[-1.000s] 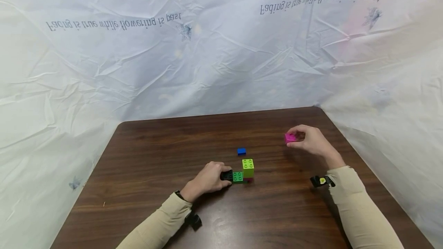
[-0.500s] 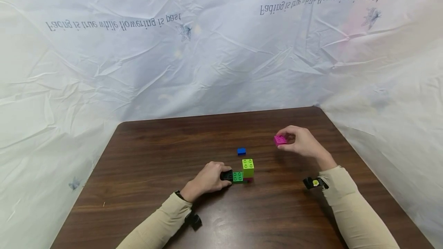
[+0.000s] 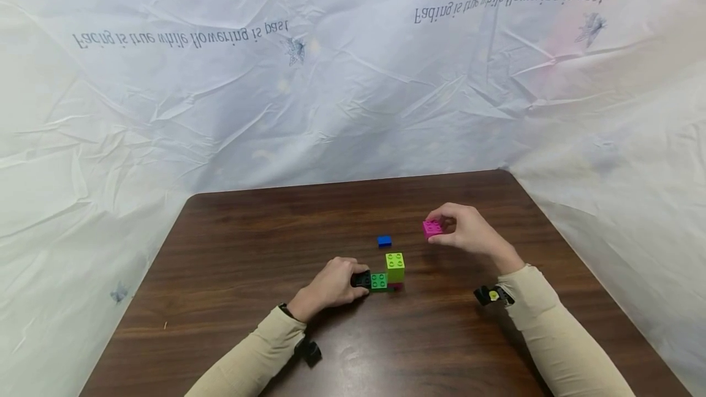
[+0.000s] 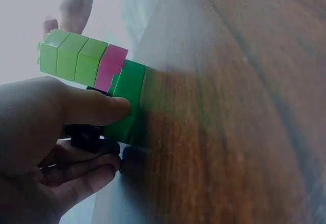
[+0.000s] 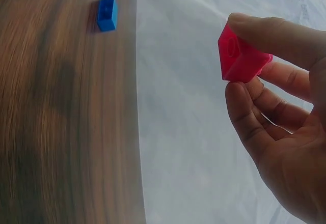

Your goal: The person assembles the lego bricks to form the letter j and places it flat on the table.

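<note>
My left hand [image 3: 331,282] grips the black brick [image 3: 361,279] at the left end of a small brick build on the table. Beside the black one is a green brick [image 3: 379,280], and my thumb lies against green in the left wrist view. A column of several lime bricks [image 4: 71,55] rises at the build's right end, with a dark pink brick [image 4: 111,67] under it. My right hand [image 3: 469,230] pinches a bright pink brick [image 5: 244,61] between thumb and fingers. It is held above the table, studs up, to the right of the build.
A blue brick [image 3: 384,241] lies on the wooden table [image 3: 248,231] just behind the build; its hollow side shows in the right wrist view. A white printed sheet [image 3: 353,78] hangs around the table's back and sides.
My right hand has carried the bright pink brick leftward and slightly nearer, toward the build. The left hand, the build and the blue brick have stayed in place.
</note>
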The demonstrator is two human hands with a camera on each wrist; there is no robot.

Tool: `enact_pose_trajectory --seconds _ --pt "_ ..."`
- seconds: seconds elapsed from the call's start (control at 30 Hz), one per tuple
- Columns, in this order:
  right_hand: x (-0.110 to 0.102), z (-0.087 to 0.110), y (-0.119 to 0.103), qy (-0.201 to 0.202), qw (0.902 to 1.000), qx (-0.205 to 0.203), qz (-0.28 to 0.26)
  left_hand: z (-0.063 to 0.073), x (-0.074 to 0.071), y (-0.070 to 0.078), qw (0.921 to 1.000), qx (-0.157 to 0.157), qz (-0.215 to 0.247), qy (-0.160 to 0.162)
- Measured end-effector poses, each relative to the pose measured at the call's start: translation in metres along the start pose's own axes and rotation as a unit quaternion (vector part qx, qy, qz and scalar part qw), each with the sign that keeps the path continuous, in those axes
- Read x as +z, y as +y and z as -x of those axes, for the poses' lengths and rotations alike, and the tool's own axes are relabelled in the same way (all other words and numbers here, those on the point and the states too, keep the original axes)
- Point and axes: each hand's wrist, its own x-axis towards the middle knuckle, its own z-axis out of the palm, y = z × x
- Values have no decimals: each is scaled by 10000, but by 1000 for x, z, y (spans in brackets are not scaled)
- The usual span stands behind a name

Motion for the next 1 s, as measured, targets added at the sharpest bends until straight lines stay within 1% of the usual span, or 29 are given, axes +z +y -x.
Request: enact_pose_trajectory --seconds 0.13,0.4,0.57,0.67,0.8,1.0 --pt "3 -3 -7 -46 10000 -45 -9 0 -1 0 10000 0 27 -21" --pt "8 -7 -24 -79 9995 -233 -201 0 -2 0 10000 -16 67 5" --pt "13 -8 -30 -119 9991 -336 -231 0 -2 -1 10000 -19 95 13" --pt "17 -8 -34 -179 9990 -332 -257 0 -3 -1 10000 -15 71 12" --pt "22 -7 -39 -286 9983 -349 -377 0 -2 -2 10000 38 1 77" --pt "27 -9 -48 -357 9960 -603 -547 0 -2 -2 9998 46 11 180"
